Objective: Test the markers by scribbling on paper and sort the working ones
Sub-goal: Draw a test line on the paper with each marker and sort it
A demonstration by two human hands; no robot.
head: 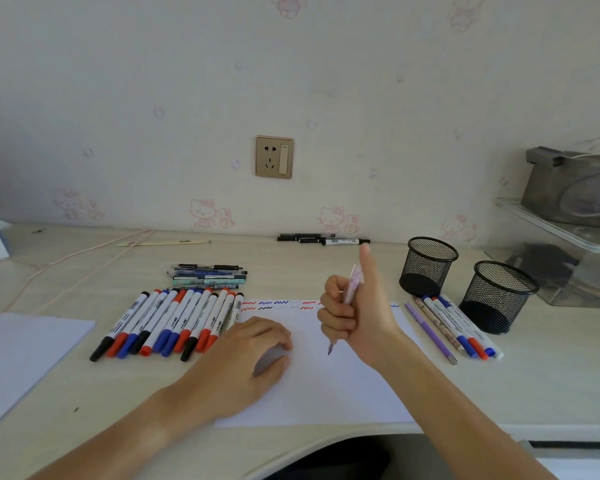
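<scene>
Lilac pen: fisted in my right hand, thumb raised, tip down for scribbling; left hand flat, fingers relaxed, steadying paper.

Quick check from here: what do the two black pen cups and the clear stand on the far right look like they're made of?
Two black pen cups: likely metal wire mesh, matte black; the desk shows through the fine grid walls, with solid rims and bases. Clear stand: probably acrylic or similar plastic, glossy and transparent; dark items show through it.

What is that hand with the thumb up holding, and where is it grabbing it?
The right hand holds a purple pen, its fingers curled round the middle of the barrel, tip pointing down at the paper.
</scene>
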